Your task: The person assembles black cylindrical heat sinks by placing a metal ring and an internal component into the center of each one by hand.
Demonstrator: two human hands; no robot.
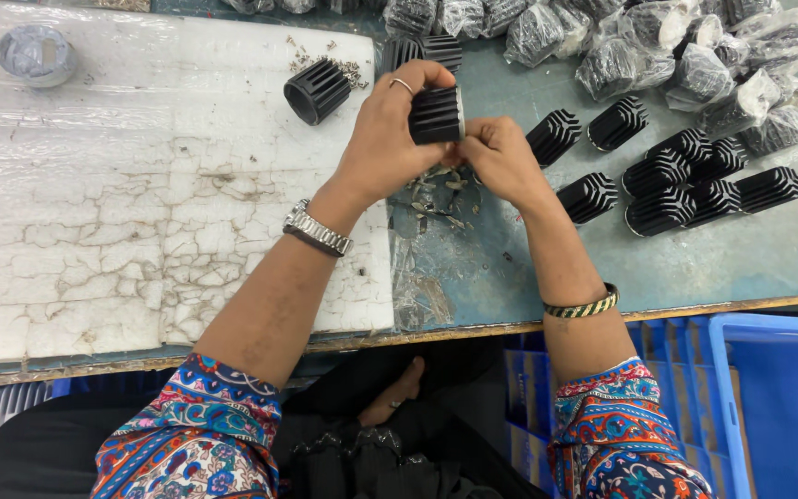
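Head-worn view, steeply down, close over workbench

Bright, even overhead light falls across the table, casting only soft shadows just beside the hands. Glare whitens the plastic sheet left of them. Focus is sharp throughout, with wide-angle bending at the table's near edge.

finned part between both hands, loose finned parts right, bagged ones behind
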